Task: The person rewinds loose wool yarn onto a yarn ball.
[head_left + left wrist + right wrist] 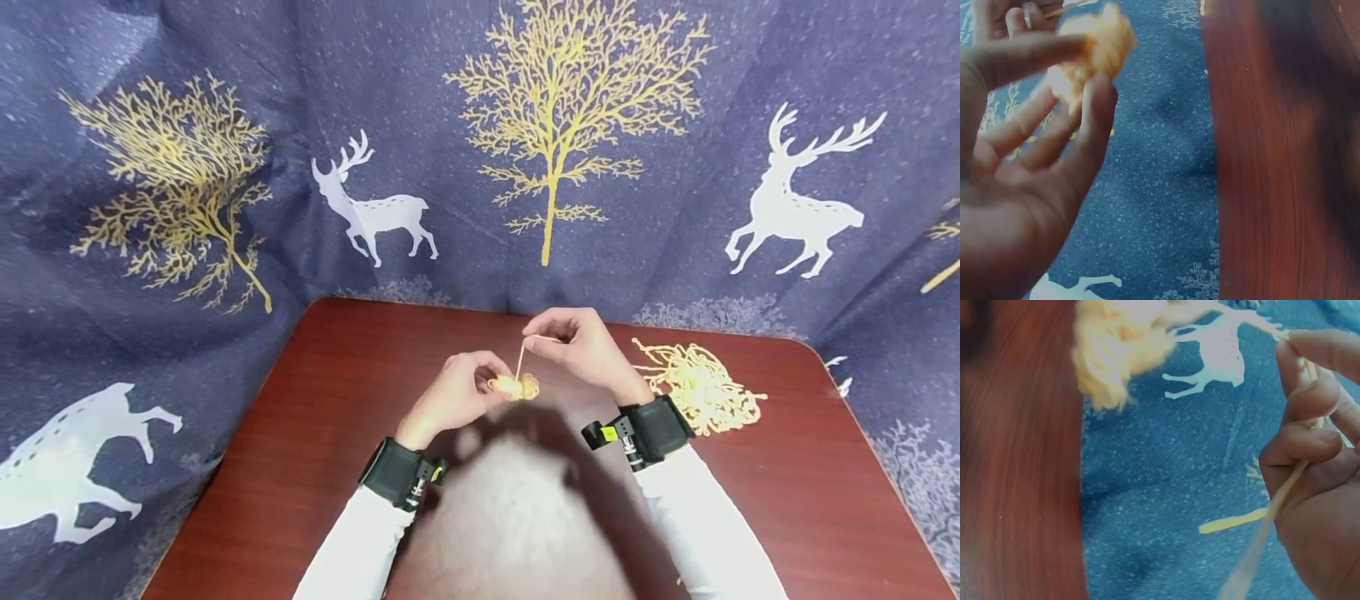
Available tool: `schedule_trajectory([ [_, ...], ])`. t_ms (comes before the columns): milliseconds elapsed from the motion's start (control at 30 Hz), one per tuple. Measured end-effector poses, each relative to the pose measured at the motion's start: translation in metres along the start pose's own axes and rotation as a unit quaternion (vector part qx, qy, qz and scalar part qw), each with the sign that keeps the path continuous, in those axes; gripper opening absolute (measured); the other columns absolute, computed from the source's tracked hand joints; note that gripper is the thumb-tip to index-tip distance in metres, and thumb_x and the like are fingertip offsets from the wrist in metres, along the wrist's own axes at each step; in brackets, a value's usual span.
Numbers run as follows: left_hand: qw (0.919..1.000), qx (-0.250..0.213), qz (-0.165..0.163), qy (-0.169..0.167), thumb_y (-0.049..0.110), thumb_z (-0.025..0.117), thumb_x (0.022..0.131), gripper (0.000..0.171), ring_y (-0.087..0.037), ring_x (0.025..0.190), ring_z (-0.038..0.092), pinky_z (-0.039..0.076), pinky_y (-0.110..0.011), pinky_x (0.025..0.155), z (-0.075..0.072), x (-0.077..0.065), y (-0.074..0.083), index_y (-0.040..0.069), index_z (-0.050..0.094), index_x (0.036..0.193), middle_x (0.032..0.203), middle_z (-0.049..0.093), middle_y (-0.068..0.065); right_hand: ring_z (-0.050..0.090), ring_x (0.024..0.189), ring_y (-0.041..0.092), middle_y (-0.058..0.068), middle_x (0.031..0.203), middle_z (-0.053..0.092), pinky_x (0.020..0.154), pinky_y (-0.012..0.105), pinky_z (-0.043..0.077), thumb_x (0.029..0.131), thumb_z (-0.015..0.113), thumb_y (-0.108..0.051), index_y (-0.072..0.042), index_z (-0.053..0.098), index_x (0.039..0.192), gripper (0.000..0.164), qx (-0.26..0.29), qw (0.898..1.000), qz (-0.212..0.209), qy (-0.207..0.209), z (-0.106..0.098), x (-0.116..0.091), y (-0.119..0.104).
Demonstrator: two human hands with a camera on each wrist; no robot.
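A small wound bundle of pale yellow yarn (528,387) is pinched between the thumb and fingers of my left hand (456,392), above the table's middle. In the left wrist view the yarn bundle (1113,40) looks bright and blurred. From it a single yarn strand (520,360) rises to my right hand (583,346), higher and to the right. Thumb and forefinger grip that strand, and in the right wrist view the strand (1287,484) runs on across the curled fingers and down past the palm.
A loose tangled pile of the same yarn (705,392) lies on the reddish-brown table (300,433), right of the right wrist. Behind the table hangs a dark blue cloth (465,275) with deer and trees. Each wrist wears a black strap with a camera.
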State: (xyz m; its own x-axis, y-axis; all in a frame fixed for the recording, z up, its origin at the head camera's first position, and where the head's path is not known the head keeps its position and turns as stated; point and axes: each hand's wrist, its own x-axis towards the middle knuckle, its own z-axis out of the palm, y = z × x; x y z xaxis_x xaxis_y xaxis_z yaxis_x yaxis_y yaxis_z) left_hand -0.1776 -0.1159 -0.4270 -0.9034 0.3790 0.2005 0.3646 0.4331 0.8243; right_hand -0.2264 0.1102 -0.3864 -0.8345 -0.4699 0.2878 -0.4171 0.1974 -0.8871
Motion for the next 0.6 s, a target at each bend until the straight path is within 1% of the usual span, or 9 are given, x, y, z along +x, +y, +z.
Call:
schedule_trajectory([
  [100,0.998,-0.044,0.014,-0.043,0.006,0.083,0.082,0.02,-0.011,0.083,0.068,0.059,-0.028,0.076,-0.002,-0.003,0.003,0.01,0.072,0.098,0.091,0.071,0.001,0.046,0.052,0.009,0.005,0.075,0.069,0.042,0.022,0.037,0.089,0.078,-0.01,-0.008,0.076,0.099,0.011,0.024,0.999,0.021,0.02,-0.003,0.003,0.007],
  [167,0.9936,-0.091,0.022,-0.064,0.001,0.081,0.082,0.021,-0.014,0.088,0.069,0.06,-0.029,0.08,-0.003,-0.005,0.007,0.006,0.072,0.1,0.095,0.072,-0.003,0.047,0.052,0.01,0.004,0.079,0.071,0.042,0.023,0.037,0.089,0.078,-0.01,-0.007,0.075,0.1,0.012,0.038,0.998,0.032,0.036,-0.004,0.004,0.012],
  [233,0.9869,-0.141,0.029,-0.072,-0.003,0.08,0.081,0.023,-0.017,0.092,0.07,0.06,-0.032,0.083,-0.005,-0.006,0.011,0.002,0.071,0.102,0.098,0.073,-0.007,0.046,0.053,0.01,0.005,0.082,0.072,0.041,0.023,0.036,0.089,0.078,-0.01,-0.006,0.075,0.101,0.013,0.049,0.997,0.04,0.05,-0.003,0.004,0.017],
  [300,0.9797,-0.185,0.043,-0.064,-0.007,0.079,0.08,0.026,-0.02,0.095,0.07,0.06,-0.036,0.086,-0.006,-0.007,0.016,-0.002,0.07,0.104,0.101,0.073,-0.012,0.049,0.055,0.009,0.006,0.086,0.074,0.044,0.022,0.038,0.089,0.078,-0.01,-0.004,0.076,0.101,0.013,0.054,0.996,0.044,0.059,0.0,0.004,0.024],
  [367,0.9719,-0.226,0.052,-0.039,-0.01,0.078,0.079,0.029,-0.021,0.095,0.07,0.06,-0.039,0.087,-0.007,-0.007,0.02,-0.006,0.069,0.106,0.104,0.072,-0.015,0.056,0.06,0.009,0.01,0.089,0.074,0.048,0.02,0.043,0.089,0.078,-0.008,-0.001,0.075,0.101,0.014,0.062,0.995,0.045,0.062,0.005,0.002,0.028],
  [467,0.9598,-0.271,0.066,0.031,-0.013,0.077,0.078,0.032,-0.021,0.094,0.07,0.06,-0.041,0.087,-0.008,-0.004,0.026,-0.011,0.067,0.108,0.106,0.071,-0.017,0.066,0.072,0.011,0.017,0.095,0.075,0.062,0.02,0.053,0.088,0.076,0.0,0.005,0.074,0.102,0.016,0.066,0.995,0.036,0.066,0.014,-0.003,0.034],
  [500,0.9541,-0.287,0.064,0.059,-0.013,0.076,0.078,0.032,-0.02,0.094,0.07,0.06,-0.04,0.087,-0.009,-0.002,0.027,-0.013,0.066,0.108,0.106,0.071,-0.016,0.068,0.076,0.012,0.019,0.096,0.075,0.066,0.021,0.055,0.087,0.075,0.002,0.007,0.073,0.102,0.016,0.064,0.995,0.03,0.067,0.017,-0.005,0.035],
  [567,0.9405,-0.312,0.058,0.12,-0.013,0.075,0.078,0.032,-0.019,0.093,0.07,0.06,-0.037,0.085,-0.008,0.002,0.029,-0.015,0.065,0.108,0.105,0.072,-0.013,0.068,0.075,0.015,0.021,0.096,0.074,0.066,0.022,0.055,0.087,0.075,0.003,0.007,0.074,0.102,0.016,0.052,0.996,0.019,0.069,0.023,-0.009,0.036],
  [600,0.9319,-0.326,0.054,0.149,-0.014,0.075,0.078,0.031,-0.019,0.092,0.07,0.061,-0.036,0.084,-0.008,0.005,0.03,-0.016,0.064,0.107,0.104,0.072,-0.012,0.066,0.072,0.014,0.021,0.094,0.074,0.064,0.021,0.054,0.086,0.075,0.004,0.007,0.074,0.101,0.015,0.042,0.997,0.015,0.069,0.026,-0.011,0.036],
])
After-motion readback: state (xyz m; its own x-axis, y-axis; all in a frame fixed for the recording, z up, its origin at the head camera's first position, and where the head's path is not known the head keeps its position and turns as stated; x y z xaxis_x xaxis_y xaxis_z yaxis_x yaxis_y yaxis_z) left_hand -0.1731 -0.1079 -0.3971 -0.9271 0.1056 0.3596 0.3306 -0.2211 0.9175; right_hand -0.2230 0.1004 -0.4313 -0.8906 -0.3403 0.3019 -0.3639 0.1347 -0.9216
